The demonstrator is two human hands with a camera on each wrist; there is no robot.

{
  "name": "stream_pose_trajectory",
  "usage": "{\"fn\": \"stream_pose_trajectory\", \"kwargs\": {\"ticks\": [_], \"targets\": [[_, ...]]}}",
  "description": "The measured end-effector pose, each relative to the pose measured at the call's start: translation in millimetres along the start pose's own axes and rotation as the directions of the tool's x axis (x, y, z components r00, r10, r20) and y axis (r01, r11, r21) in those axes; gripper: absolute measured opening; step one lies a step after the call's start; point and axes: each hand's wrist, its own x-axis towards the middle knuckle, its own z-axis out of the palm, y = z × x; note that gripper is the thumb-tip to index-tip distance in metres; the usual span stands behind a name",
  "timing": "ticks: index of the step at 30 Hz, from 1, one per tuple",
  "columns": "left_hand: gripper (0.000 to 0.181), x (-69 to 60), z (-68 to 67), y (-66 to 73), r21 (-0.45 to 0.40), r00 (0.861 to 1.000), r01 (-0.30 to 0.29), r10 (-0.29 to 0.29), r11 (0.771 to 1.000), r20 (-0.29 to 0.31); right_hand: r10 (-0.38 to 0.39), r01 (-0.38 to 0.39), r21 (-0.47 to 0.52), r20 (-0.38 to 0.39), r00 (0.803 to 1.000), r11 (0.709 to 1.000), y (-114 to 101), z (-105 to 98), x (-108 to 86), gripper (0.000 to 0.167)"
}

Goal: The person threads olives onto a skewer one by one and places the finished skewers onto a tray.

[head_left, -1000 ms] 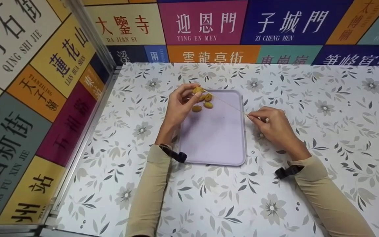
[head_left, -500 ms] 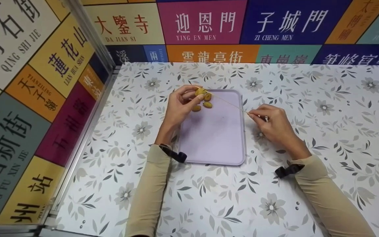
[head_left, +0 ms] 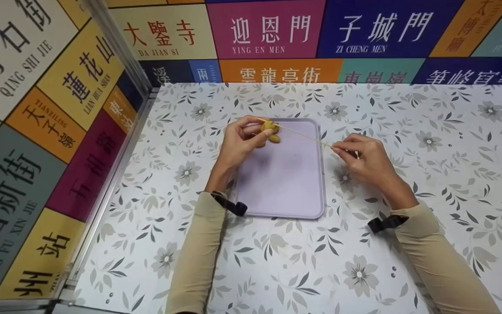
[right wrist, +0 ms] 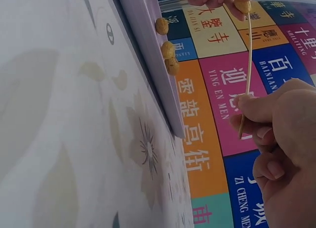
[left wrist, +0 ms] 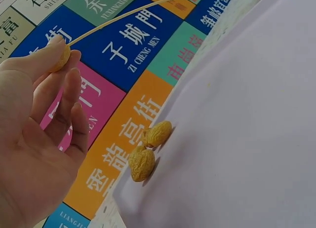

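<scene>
My left hand (head_left: 239, 141) pinches a wrinkled yellow-green dried fruit (head_left: 269, 126) between thumb and fingers, above the far end of a pale purple tray (head_left: 283, 187). A thin bamboo skewer (head_left: 305, 136) runs from that fruit across to my right hand (head_left: 366, 159), whose thumb and fingertips pinch it near its other end. One end of the skewer meets the fruit; how deep it sits cannot be told. Several similar fruits lie on the tray, among them a wrinkled fruit (left wrist: 141, 165) and another fruit (left wrist: 159, 133) touching it. The left hand partly hides them in the head view.
A white tabletop with a grey leaf and flower print (head_left: 360, 274) lies around the tray. Panels with coloured signs (head_left: 268, 30) stand along the back and left edges. A black strap with a camera (head_left: 233, 205) sits on the left wrist.
My left hand and its fruit have shifted slightly right and nearer, covering more of the fruits on the tray. The right hand has moved slightly right and farther away, and the skewer slopes less.
</scene>
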Motion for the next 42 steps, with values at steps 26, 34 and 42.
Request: {"fn": "stream_pose_trajectory", "kwargs": {"ticks": [26, 34, 42], "targets": [[0.027, 0.2, 9.2, -6.3, -0.051, 0.996, -0.017, 0.021, 0.999, 0.092, -0.031, 0.032, -0.05, 0.034, 0.999, 0.998, -8.5, -1.4, 0.8, 0.009], [0.029, -1.5, 16.1, -9.1, -0.036, 0.996, 0.008, -0.005, 0.999, 0.089, -0.039, 0.041, -0.049, 0.042, 0.998, 0.998, -8.8, -1.1, -0.6, 0.01], [0.035, -3.0, 19.3, -12.0, 0.02, 0.991, 0.041, -0.043, 0.999, 0.127, -0.049, 0.051, -0.035, 0.054, 0.997, 0.998, -9.4, -1.2, 0.3, 0.01]]}}
